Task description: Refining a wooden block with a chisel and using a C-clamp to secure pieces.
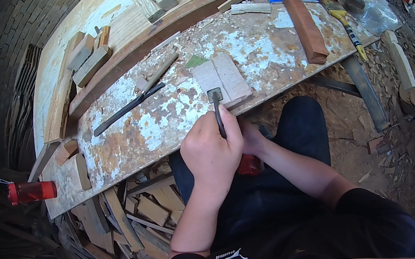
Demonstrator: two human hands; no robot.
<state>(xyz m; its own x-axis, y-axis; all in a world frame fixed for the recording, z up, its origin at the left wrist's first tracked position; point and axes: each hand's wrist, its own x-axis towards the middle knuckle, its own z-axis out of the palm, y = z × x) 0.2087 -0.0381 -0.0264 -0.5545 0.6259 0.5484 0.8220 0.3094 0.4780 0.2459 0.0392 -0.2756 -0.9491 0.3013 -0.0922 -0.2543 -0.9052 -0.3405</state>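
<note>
My left hand (210, 143) is closed around a narrow dark tool (220, 121) above the bench's near edge. The tool's far end meets a small dark square spot (215, 95) on a pale flat block (225, 73) with a line across it. I cannot tell whether that spot is a recess or the tool's own head. My right hand (254, 140) sits just below the block at the edge, its fingers mostly hidden behind my left hand. Close under both hands, over my lap, a red object (250, 165) partly shows.
On the stained bench (163, 129) lie a wooden handle (161, 71) and a long dark bar (126, 110). A reddish wood bar (303, 24) and a yellow-handled brush (348, 30) lie right. A long beam (147, 39) crosses behind; a red bottle (32, 191) is far left.
</note>
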